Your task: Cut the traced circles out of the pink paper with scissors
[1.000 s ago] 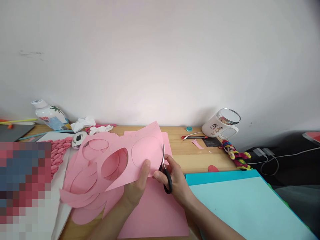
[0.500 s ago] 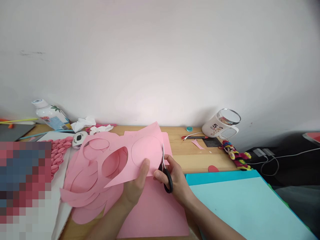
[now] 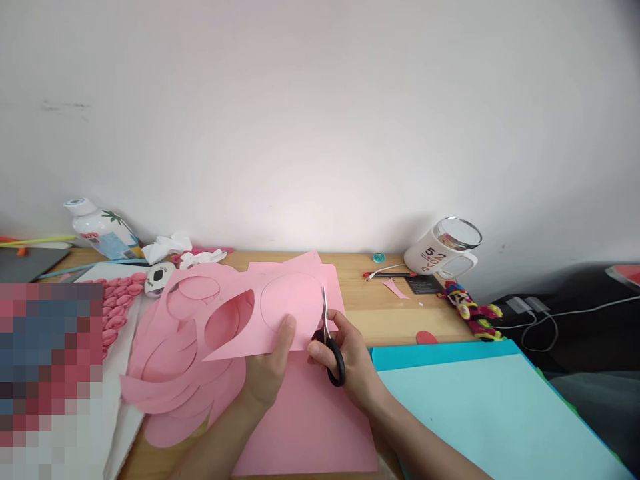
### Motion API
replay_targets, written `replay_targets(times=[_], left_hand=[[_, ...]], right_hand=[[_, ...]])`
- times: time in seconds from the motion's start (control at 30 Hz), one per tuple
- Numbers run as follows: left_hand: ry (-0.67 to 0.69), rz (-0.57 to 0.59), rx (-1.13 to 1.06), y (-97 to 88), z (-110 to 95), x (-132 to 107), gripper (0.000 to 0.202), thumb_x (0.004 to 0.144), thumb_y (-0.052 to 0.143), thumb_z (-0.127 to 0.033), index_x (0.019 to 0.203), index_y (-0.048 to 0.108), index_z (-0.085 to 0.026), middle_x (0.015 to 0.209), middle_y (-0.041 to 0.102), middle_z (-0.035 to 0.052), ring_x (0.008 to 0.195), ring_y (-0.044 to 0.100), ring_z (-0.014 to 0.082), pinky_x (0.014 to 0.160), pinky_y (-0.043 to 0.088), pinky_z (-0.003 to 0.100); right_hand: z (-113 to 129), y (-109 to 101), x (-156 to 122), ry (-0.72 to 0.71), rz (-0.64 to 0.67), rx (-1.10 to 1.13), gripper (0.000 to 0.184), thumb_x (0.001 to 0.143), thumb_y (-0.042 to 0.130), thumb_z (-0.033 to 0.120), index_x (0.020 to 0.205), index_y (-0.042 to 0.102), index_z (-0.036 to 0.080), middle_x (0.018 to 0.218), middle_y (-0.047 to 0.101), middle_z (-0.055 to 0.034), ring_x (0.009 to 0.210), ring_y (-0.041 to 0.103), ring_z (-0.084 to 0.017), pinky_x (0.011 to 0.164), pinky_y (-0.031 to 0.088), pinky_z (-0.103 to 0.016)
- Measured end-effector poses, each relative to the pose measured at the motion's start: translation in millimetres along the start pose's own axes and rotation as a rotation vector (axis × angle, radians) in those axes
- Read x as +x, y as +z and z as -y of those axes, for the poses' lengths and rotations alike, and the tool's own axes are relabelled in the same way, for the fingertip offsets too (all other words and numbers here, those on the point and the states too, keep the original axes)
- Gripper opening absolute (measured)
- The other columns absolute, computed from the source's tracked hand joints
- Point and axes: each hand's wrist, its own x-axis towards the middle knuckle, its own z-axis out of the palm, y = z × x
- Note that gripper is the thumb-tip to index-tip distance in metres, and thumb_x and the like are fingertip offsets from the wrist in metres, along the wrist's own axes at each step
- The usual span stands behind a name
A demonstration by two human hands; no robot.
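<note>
My left hand pinches the near edge of a pink paper sheet, thumb on top, holding it above the desk. A circle is drawn on the sheet and an oval hole is cut beside it. My right hand grips black-handled scissors, blades pointing up into the sheet's right edge beside the circle. More pink sheets lie flat under both hands.
Pink offcuts pile at the left beside small pink petals on white board. A white mug, a plastic bottle, crumpled tissue and a pen sit along the wall. Teal paper covers the right.
The held pink sheet has tilted flatter and lower, its top corner dropping. The scissors and both hands have shifted slightly left along the circle's edge.
</note>
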Motion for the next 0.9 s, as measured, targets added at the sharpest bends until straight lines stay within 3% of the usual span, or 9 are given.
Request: replay_targets(times=[0.37, 0.5, 0.7, 0.9], left_hand=[[-0.111, 0.091, -0.101, 1.3, -8.8, 1.3, 0.045, 0.072, 0.062, -0.041, 0.108, 0.057, -0.014, 0.102, 0.066, 0.0109, 0.103, 0.058, 0.0267, 0.091, 0.048, 0.039], [-0.123, 0.146, -0.124, -0.8, -9.5, 2.1, 0.034, 0.076, 0.058, -0.038, 0.104, 0.059, -0.017, 0.099, 0.066, 0.0087, 0.101, 0.06, 0.0242, 0.087, 0.052, 0.035], [-0.05, 0.121, -0.031, -3.8, -5.4, 3.2, 0.027, 0.068, 0.065, -0.04, 0.085, 0.063, -0.019, 0.085, 0.068, 0.0075, 0.094, 0.062, 0.0265, 0.084, 0.054, 0.038], [-0.105, 0.152, -0.1, -1.8, -10.4, 3.6, 0.034, 0.074, 0.059, -0.041, 0.096, 0.06, -0.016, 0.097, 0.067, 0.0106, 0.105, 0.057, 0.027, 0.087, 0.051, 0.036]], right_hand=[[1.5, -0.3, 1.6, -0.047, 0.045, 0.075, 0.053, 0.061, 0.076, 0.038, 0.097, 0.04, 0.021, 0.057, 0.045, 0.0082, 0.05, 0.032, -0.008, 0.045, 0.024, -0.019], [4.1, -1.0, 1.4, -0.054, 0.072, 0.079, 0.056, 0.062, 0.075, 0.041, 0.101, 0.039, 0.022, 0.06, 0.048, 0.0067, 0.051, 0.035, -0.009, 0.047, 0.027, -0.02], [5.6, -0.6, -0.2, -0.05, 0.067, 0.04, 0.056, 0.062, 0.073, 0.047, 0.1, 0.039, 0.021, 0.058, 0.045, 0.0071, 0.051, 0.033, -0.009, 0.046, 0.026, -0.021], [5.7, -0.5, 0.5, -0.049, 0.071, 0.041, 0.054, 0.064, 0.072, 0.046, 0.098, 0.039, 0.021, 0.055, 0.042, 0.0082, 0.049, 0.029, -0.008, 0.044, 0.022, -0.02]])
